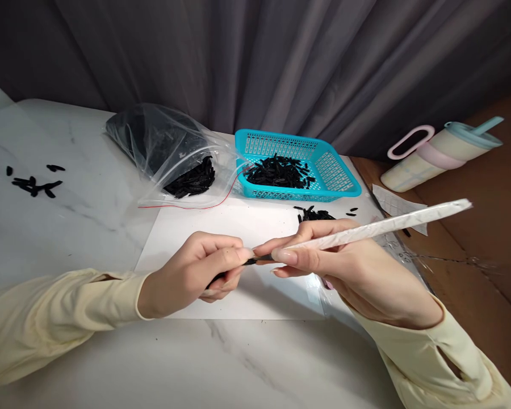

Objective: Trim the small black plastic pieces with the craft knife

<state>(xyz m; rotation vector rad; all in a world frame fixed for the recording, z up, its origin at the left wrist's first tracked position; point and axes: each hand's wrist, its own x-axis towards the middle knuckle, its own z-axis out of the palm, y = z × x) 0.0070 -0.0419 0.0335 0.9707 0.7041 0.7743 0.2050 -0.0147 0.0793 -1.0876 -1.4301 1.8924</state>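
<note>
White paper-wrapped stick [378, 227], slanting up toward the desk's [89, 238] right edge, is pinched in the right hand [323, 261], its dark tip [255, 260] gripped by the left hand [196, 272], over a bare white sheet [221, 224] before a blue basket [336, 170].

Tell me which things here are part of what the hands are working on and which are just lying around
In use: white stick held by right hand; small black piece pinched by left hand; white sheet under both; blue basket and plastic bag of black pieces.

Lying about: drink cup, loose black bits far left, paper scrap.
</note>
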